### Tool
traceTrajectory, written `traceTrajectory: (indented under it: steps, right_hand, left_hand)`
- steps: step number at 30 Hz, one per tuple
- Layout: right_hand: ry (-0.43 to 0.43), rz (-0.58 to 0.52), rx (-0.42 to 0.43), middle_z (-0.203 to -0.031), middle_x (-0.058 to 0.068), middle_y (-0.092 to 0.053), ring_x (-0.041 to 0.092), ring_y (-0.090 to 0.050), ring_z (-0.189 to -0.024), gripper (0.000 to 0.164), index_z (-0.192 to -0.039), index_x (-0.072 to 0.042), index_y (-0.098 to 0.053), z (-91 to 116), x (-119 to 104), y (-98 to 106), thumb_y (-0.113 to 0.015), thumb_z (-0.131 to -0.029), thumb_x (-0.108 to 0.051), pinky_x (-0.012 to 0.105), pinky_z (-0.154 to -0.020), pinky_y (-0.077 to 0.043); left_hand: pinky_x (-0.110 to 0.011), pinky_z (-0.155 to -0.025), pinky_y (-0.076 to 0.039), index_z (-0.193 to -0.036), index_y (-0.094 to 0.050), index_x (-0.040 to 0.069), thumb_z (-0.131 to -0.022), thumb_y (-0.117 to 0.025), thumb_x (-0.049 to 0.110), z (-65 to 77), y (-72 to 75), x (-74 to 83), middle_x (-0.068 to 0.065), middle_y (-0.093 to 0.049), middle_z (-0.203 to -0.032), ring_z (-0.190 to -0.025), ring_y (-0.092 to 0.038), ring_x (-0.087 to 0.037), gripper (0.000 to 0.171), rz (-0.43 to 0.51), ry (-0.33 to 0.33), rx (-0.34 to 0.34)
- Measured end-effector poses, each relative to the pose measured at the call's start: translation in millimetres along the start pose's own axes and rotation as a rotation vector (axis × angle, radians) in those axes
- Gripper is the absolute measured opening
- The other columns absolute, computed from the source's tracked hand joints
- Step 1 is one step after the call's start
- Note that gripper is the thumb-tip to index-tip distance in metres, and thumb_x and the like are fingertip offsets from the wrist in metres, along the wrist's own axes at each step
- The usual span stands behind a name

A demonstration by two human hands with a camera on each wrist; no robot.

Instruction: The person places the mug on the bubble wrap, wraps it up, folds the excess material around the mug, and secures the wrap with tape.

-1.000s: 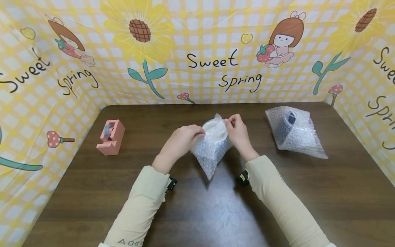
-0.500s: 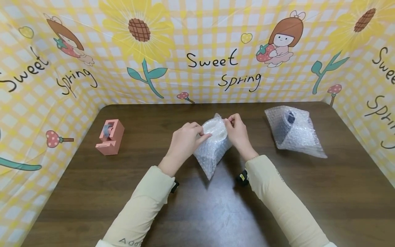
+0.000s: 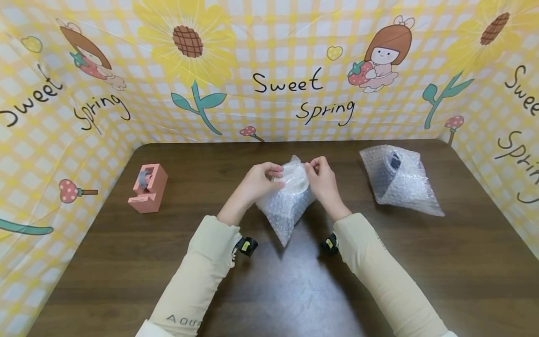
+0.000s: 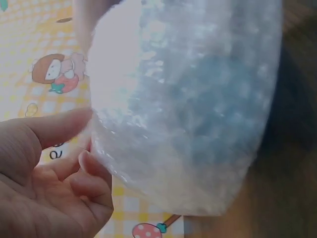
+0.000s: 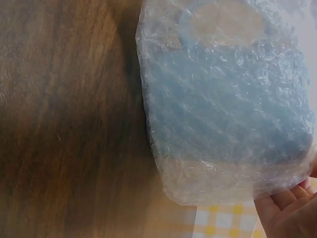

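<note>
A bubble-wrap bundle (image 3: 286, 201) with a white round object inside stands at the middle of the brown table (image 3: 126, 262). My left hand (image 3: 258, 183) holds its upper left side, fingers folding the wrap over the top. My right hand (image 3: 322, 180) pinches the wrap's upper right edge. The left wrist view shows the wrap (image 4: 188, 104) close up beside curled fingers (image 4: 74, 173). In the right wrist view the wrap (image 5: 228, 99) fills the frame above the table, with fingertips (image 5: 292, 208) at the lower right.
A second bubble-wrapped item (image 3: 397, 180) with a dark object inside lies at the right back. A pink tape dispenser (image 3: 147, 188) stands at the left. A yellow checked "Sweet Spring" backdrop (image 3: 269, 70) walls in three sides.
My left hand moved right and up over the bundle, pushing wrap over the white object, which now shows less. The right hand kept its pinch.
</note>
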State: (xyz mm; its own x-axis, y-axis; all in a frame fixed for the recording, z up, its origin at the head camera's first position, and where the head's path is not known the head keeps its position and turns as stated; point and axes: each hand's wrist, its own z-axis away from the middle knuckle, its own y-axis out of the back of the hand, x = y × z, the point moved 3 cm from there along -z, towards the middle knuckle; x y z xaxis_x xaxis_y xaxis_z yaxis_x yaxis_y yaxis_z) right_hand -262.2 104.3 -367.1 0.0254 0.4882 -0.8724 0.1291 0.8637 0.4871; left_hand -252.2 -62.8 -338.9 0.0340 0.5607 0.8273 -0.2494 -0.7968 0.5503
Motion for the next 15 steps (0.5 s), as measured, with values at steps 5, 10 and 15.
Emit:
traceTrajectory:
  steps: [5,10,15]
  right_hand:
    - [0.011,-0.006,0.016,-0.093,0.013,-0.056,0.024,-0.050,-0.083,0.019,-0.099,-0.003,-0.048,0,0,1,-0.049,-0.099,-0.022,0.027,-0.071,-0.037]
    - [0.018,-0.017,0.025,-0.090,0.012,-0.057,0.021,-0.048,-0.078,0.018,-0.098,-0.003,-0.049,1,0,0,-0.050,-0.098,-0.021,0.024,-0.067,-0.036]
    - [0.017,-0.022,0.025,-0.092,0.014,-0.059,0.019,-0.047,-0.075,0.018,-0.098,-0.002,-0.049,1,0,0,-0.050,-0.098,-0.021,0.023,-0.065,-0.036]
  left_hand:
    - [-0.044,-0.101,-0.041,-0.118,-0.065,0.006,-0.101,-0.046,0.027,-7.2,-8.0,14.6,-0.012,-0.068,-0.119,-0.114,-0.056,-0.035,0.033,-0.204,-0.045,0.115]
    - [-0.045,-0.091,-0.032,-0.109,-0.071,0.011,-0.102,-0.038,0.040,-14.5,-21.9,19.2,-0.011,-0.072,-0.107,-0.102,-0.052,-0.034,0.044,-0.359,-0.036,0.143]
    - [-0.044,-0.091,-0.031,-0.107,-0.074,0.016,-0.096,-0.053,0.041,-19.6,-25.5,16.3,-0.006,-0.073,-0.102,-0.102,-0.052,-0.031,0.034,-0.336,-0.029,0.116]
